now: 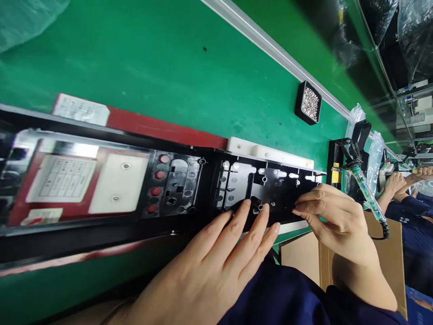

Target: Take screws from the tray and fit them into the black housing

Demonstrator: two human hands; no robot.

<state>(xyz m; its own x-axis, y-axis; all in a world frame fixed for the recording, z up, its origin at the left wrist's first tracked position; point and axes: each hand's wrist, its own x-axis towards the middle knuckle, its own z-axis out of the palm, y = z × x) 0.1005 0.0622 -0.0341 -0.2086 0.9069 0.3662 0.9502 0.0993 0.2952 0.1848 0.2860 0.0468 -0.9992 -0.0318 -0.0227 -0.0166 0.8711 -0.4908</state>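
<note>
A long black plastic panel (189, 189) with bosses, holes and a glossy window lies across the green bench. My left hand (219, 257) lies on its near edge, fingers spread and straight, with the fingertips touching a small raised boss (259, 205). At the panel's right end, my right hand (334, 221) has finger and thumb pinched together on the panel's edge. Whether a small part sits between those fingertips is hidden.
The panel rests on a red board (162, 128) and a white block (270, 153). A black tray of screws (308, 103) stands beyond it, near an aluminium rail (270, 45). A black stand with a tool (352, 158), a cardboard box (389, 257) and a co-worker's hands (399, 183) are at right.
</note>
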